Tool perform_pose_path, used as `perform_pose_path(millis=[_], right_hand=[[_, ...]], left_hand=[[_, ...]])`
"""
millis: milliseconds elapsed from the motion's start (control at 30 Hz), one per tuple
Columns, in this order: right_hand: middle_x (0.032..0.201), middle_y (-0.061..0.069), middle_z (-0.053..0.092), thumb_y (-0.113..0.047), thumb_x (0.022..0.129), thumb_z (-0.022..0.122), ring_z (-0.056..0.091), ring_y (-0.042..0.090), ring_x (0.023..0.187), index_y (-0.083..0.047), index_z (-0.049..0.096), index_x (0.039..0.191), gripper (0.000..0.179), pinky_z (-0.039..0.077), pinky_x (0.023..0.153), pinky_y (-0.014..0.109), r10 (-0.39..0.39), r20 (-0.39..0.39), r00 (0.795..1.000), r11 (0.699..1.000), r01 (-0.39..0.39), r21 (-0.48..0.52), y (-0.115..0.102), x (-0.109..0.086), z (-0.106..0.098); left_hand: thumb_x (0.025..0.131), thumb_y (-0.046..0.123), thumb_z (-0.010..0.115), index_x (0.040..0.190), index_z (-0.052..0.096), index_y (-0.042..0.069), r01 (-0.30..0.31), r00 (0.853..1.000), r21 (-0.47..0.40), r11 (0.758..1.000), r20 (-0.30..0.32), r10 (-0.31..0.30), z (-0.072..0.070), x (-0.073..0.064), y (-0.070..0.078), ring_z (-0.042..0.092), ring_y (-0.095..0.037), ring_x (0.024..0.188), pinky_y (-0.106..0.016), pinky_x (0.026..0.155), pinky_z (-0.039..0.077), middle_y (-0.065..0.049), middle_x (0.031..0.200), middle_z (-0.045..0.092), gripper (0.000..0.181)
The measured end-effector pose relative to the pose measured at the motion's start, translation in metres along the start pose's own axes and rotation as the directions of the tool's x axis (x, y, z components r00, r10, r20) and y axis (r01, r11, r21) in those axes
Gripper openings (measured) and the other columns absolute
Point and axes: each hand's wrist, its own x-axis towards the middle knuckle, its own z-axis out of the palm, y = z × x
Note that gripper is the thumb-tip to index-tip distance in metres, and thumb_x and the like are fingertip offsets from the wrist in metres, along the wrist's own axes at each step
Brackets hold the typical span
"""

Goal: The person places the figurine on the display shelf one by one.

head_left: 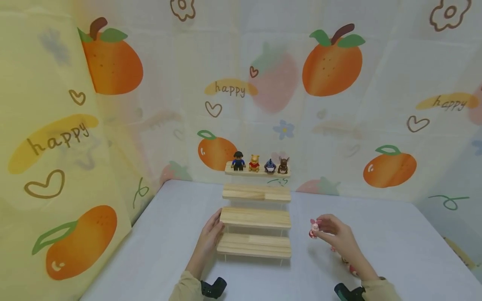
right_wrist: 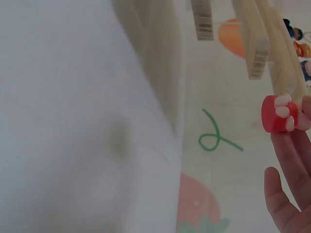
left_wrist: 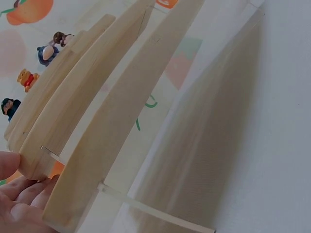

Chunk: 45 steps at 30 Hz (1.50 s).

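In the head view, a stepped wooden display shelf (head_left: 255, 219) with several tiers stands at the middle of the table. My left hand (head_left: 211, 234) grips its left end; in the left wrist view the thumb and fingers (left_wrist: 30, 190) lie on either side of a tier's end. Right of the shelf, my right hand (head_left: 337, 234) pinches a small pink piglet figurine (head_left: 314, 230), held apart from the shelf. The right wrist view shows the figurine's red lower part (right_wrist: 270, 114) near the fingertips. Part of the figurine is hidden by the hand.
On the top tier stand a dark-haired figurine in blue (head_left: 238, 161), a yellow bear (head_left: 254, 163), a blue donkey (head_left: 270, 166) and a brown kangaroo (head_left: 283, 166). More small figurines (head_left: 353, 270) lie partly hidden under my right forearm. A fruit-printed cloth (head_left: 263, 125) hangs behind the white table (head_left: 158, 234).
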Motion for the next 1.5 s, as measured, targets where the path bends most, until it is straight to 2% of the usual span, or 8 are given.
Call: perform_pose_path(millis=[300, 500, 533, 633, 767, 867, 1233, 1500], right_hand=[[0.096, 0.007, 0.064, -0.009, 0.079, 0.068, 0.06, 0.012, 0.085, -0.008, 0.06, 0.109, 0.031, 0.048, 0.073, 0.017, -0.126, -0.057, 0.99, 0.99, 0.129, 0.062, 0.01, 0.014, 0.012], [0.094, 0.009, 0.065, -0.013, 0.08, 0.068, 0.06, 0.017, 0.084, -0.007, 0.061, 0.112, 0.033, 0.049, 0.074, 0.02, -0.171, -0.126, 0.977, 0.979, 0.183, 0.086, 0.019, 0.026, 0.021], [0.095, 0.009, 0.064, -0.014, 0.081, 0.068, 0.06, 0.017, 0.085, -0.008, 0.061, 0.113, 0.034, 0.049, 0.076, 0.022, -0.203, -0.13, 0.971, 0.967, 0.219, 0.128, 0.035, 0.029, 0.024], [0.093, 0.009, 0.065, -0.009, 0.079, 0.069, 0.061, 0.016, 0.081, -0.006, 0.061, 0.112, 0.034, 0.048, 0.075, 0.019, -0.229, -0.168, 0.959, 0.962, 0.25, 0.113, 0.033, 0.034, 0.03], [0.084, 0.012, 0.065, -0.003, 0.075, 0.071, 0.061, 0.016, 0.074, -0.002, 0.063, 0.105, 0.031, 0.048, 0.07, 0.015, -0.21, -0.226, 0.951, 0.974, 0.223, 0.031, -0.016, 0.038, 0.035], [0.084, 0.007, 0.066, -0.006, 0.075, 0.072, 0.061, 0.011, 0.074, -0.006, 0.064, 0.106, 0.032, 0.047, 0.069, 0.013, -0.231, -0.255, 0.939, 0.965, 0.255, 0.063, -0.022, 0.045, 0.041], [0.084, 0.017, 0.064, 0.005, 0.071, 0.071, 0.061, 0.018, 0.073, 0.007, 0.062, 0.102, 0.031, 0.047, 0.065, 0.014, -0.112, -0.297, 0.948, 0.983, 0.149, 0.105, -0.048, 0.065, 0.068], [0.084, 0.023, 0.063, 0.01, 0.072, 0.069, 0.061, 0.033, 0.075, 0.011, 0.06, 0.099, 0.028, 0.049, 0.065, 0.018, -0.086, -0.269, 0.959, 0.983, 0.125, 0.131, -0.085, 0.075, 0.088]], left_hand=[[0.096, 0.007, 0.037, 0.138, 0.016, -0.009, 0.009, 1.0, -0.014, 1.0, 0.0, -0.009, 0.0, 0.001, -0.001, 0.014, -0.031, 0.13, -0.039, 0.103, 0.018, -0.023, 0.144, 0.013, 0.049], [0.096, 0.018, 0.042, 0.137, 0.022, -0.008, -0.131, 0.989, -0.025, 0.991, 0.058, 0.133, -0.002, -0.001, -0.005, 0.018, -0.03, 0.13, -0.035, 0.102, 0.023, -0.024, 0.142, 0.017, 0.053], [0.095, 0.019, 0.043, 0.137, 0.022, -0.008, -0.144, 0.987, -0.028, 0.989, 0.064, 0.145, -0.002, -0.001, -0.005, 0.018, -0.03, 0.129, -0.034, 0.102, 0.024, -0.025, 0.142, 0.017, 0.054], [0.096, 0.017, 0.042, 0.137, 0.021, -0.008, -0.129, 0.99, -0.023, 0.991, 0.059, 0.13, -0.002, -0.001, -0.005, 0.018, -0.03, 0.129, -0.035, 0.102, 0.024, -0.025, 0.142, 0.017, 0.053], [0.096, 0.009, 0.039, 0.136, 0.016, -0.012, -0.03, 0.999, -0.014, 0.999, 0.011, 0.03, 0.001, 0.001, -0.003, 0.014, -0.033, 0.13, -0.037, 0.103, 0.021, -0.026, 0.142, 0.013, 0.051], [0.096, 0.003, 0.037, 0.136, 0.016, -0.012, 0.003, 1.0, -0.035, 0.999, -0.006, -0.003, 0.002, 0.001, 0.0, 0.013, -0.032, 0.13, -0.036, 0.103, 0.02, -0.025, 0.143, 0.012, 0.048], [0.096, 0.006, 0.039, 0.135, 0.017, -0.013, -0.013, 1.0, -0.005, 1.0, 0.013, 0.013, -0.001, 0.0, 0.0, 0.015, -0.035, 0.129, -0.036, 0.103, 0.022, -0.027, 0.142, 0.014, 0.049], [0.095, 0.007, 0.041, 0.135, 0.018, -0.012, -0.007, 1.0, -0.021, 1.0, 0.017, 0.008, -0.002, 0.001, -0.001, 0.014, -0.033, 0.13, -0.04, 0.103, 0.019, -0.026, 0.142, 0.014, 0.05]])
